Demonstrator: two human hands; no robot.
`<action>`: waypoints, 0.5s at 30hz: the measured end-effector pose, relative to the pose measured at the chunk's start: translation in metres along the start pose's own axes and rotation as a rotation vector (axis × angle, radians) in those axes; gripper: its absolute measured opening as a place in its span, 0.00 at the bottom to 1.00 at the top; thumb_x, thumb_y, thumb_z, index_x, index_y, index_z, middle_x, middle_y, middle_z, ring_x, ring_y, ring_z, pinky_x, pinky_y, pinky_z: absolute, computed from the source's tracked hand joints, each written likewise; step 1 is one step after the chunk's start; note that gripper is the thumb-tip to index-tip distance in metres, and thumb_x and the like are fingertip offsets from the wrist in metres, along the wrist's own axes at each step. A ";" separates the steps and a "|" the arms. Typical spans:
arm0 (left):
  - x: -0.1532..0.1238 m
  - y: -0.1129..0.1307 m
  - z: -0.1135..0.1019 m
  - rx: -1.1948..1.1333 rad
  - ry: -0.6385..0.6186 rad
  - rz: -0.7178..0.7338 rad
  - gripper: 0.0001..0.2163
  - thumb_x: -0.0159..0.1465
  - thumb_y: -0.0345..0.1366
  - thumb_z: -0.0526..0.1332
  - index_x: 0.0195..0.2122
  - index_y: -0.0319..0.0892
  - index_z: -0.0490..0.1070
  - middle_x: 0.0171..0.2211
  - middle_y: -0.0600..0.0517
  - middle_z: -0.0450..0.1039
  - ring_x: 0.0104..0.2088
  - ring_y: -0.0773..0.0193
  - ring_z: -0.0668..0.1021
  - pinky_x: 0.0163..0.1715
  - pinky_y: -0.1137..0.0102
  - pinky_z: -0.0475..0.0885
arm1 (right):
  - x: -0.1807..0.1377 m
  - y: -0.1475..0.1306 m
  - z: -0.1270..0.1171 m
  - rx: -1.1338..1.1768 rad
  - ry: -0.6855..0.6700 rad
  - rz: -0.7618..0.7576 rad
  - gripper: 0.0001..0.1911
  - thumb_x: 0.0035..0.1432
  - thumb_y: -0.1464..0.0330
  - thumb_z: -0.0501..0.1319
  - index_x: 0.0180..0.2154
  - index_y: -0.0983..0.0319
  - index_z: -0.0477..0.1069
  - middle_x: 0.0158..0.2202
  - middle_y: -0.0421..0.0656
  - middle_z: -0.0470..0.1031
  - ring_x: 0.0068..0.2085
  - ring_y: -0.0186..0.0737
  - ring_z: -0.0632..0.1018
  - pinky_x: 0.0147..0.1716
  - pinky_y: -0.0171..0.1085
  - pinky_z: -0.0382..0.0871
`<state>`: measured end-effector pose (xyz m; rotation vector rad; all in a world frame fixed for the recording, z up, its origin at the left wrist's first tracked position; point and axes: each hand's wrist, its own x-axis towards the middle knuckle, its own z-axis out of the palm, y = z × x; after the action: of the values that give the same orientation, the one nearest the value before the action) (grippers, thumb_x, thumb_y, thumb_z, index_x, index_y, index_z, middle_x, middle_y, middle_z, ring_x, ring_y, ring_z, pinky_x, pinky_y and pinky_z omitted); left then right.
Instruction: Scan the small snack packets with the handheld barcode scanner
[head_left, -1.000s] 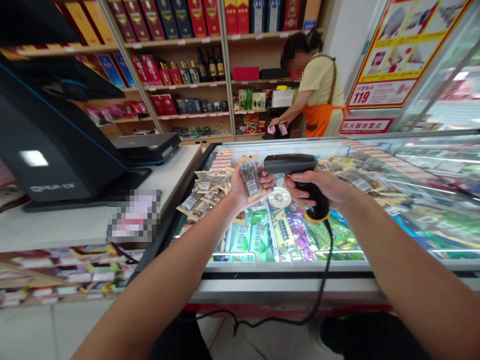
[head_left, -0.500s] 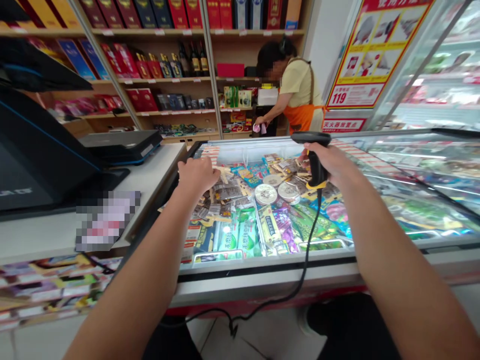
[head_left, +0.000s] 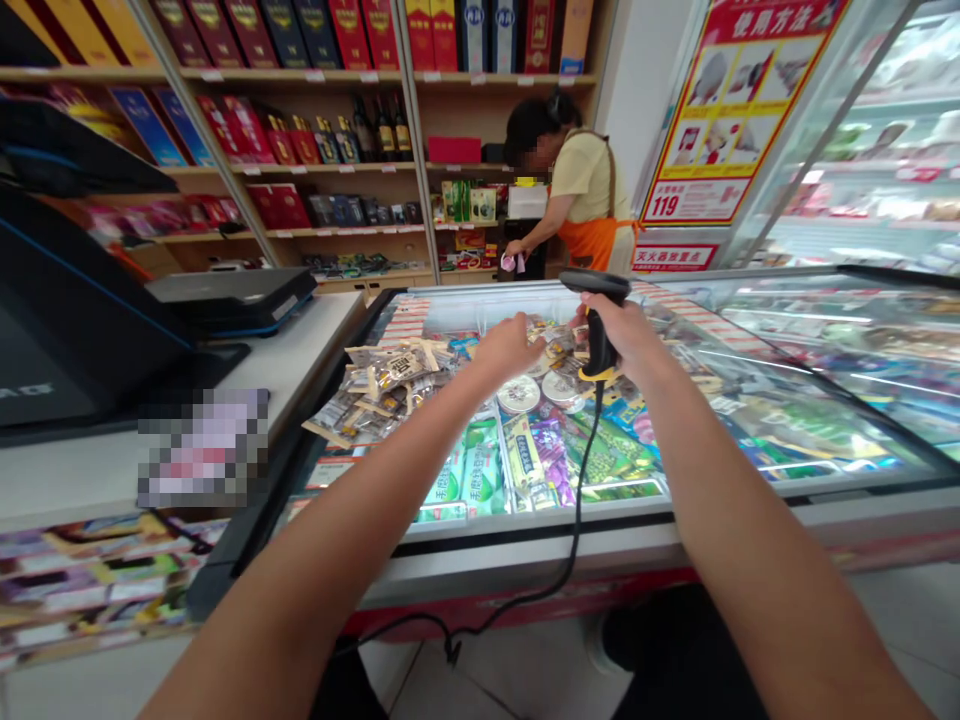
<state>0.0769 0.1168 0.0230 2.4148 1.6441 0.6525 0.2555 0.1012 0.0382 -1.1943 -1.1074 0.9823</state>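
Back shelves [head_left: 322, 77]: stacked with boxes [head_left: 341, 35], beyond the far side of the freezer.
Freezer [head_left: 495, 562]: near rim runs crosswise before the person; both forearms reach over it. Far edge lies just past the hands.
Tabletop [head_left: 307, 345]: off to the left, bearing a black scale [head_left: 240, 290]; well apart from both hands.
Co-worker [head_left: 592, 180]: bent at the shelves in an orange apron, apart from this work.
Left packet heap [head_left: 382, 390]: piled at the freezer's left corner, left of the left hand. Sticks point several ways; no common long axis.
Right hand [head_left: 621, 325]: fingers wrapped round the scanner grip.
Left hand [head_left: 511, 350]: fingers bent downward over the far-middle packets; tips partly hidden, cannot tell whether pinching.
Scanner [head_left: 600, 345]: in the right hand above the freezer, grip roughly upright, head's long axis mostly left-right, one end toward the left hand's side.
Far-middle packets [head_left: 559, 345]: just right of and below the left fingers, between the two hands; left hand looks nearer.
Open room: air between the hands and over the near goods; far edge limits reach forward.
Round lids [head_left: 519, 395]: a pair, just nearer the person than those packets.
Cord [head_left: 576, 520]: drops from the grip across the near rim, between the forearms.
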 end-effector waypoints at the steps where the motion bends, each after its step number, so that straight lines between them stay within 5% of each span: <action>1: 0.012 0.006 0.010 -0.021 -0.001 -0.004 0.23 0.69 0.45 0.53 0.60 0.37 0.64 0.55 0.35 0.73 0.54 0.48 0.75 0.51 0.60 0.68 | -0.001 0.000 0.001 0.007 -0.004 0.000 0.10 0.56 0.61 0.66 0.31 0.62 0.71 0.27 0.43 0.78 0.20 0.33 0.74 0.18 0.32 0.68; 8: 0.063 0.019 0.040 -0.050 -0.058 -0.061 0.15 0.64 0.37 0.61 0.51 0.38 0.73 0.52 0.34 0.76 0.53 0.48 0.77 0.50 0.61 0.70 | -0.005 -0.003 0.003 0.002 -0.040 0.030 0.09 0.59 0.65 0.63 0.29 0.62 0.71 0.24 0.42 0.76 0.20 0.32 0.74 0.20 0.31 0.69; 15: 0.034 -0.005 0.010 -0.148 -0.129 -0.132 0.03 0.57 0.33 0.66 0.32 0.40 0.75 0.33 0.46 0.80 0.38 0.55 0.81 0.37 0.68 0.71 | -0.009 -0.001 0.007 0.049 -0.147 0.067 0.11 0.56 0.61 0.66 0.31 0.61 0.69 0.23 0.41 0.74 0.18 0.33 0.72 0.17 0.33 0.65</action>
<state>0.0875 0.1509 0.0218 2.1763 1.6255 0.5630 0.2468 0.0935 0.0378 -1.1397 -1.1573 1.1572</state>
